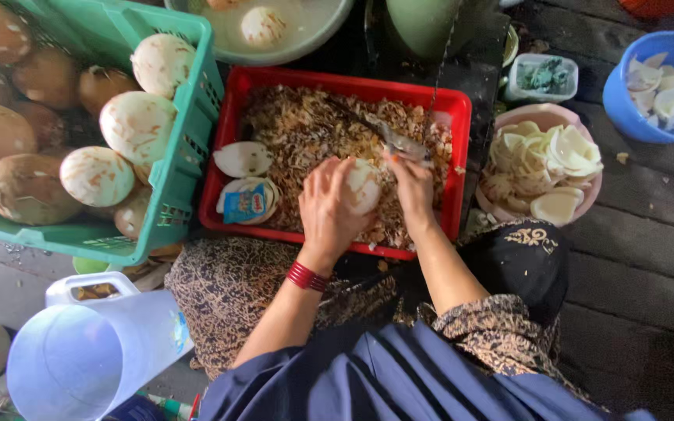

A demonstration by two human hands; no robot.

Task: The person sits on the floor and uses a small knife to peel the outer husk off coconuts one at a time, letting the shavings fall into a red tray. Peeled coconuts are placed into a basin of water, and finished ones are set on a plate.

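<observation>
Left hand [329,204]: fingers gripping a peeled coconut [362,185], centre of frame, over the red tray [228,132].
Right hand [411,183]: fingers closed on a knife [395,142].
Risk: rounded coconut may slip, steering the blade toward the holding fingers.

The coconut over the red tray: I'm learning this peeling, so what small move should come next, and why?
Probably turn the coconut a little in the left hand. The right hand holds the peeler at its upper edge, its visible face is already white, and shavings fill the red tray, so an unpeeled patch may lie further round.
</observation>
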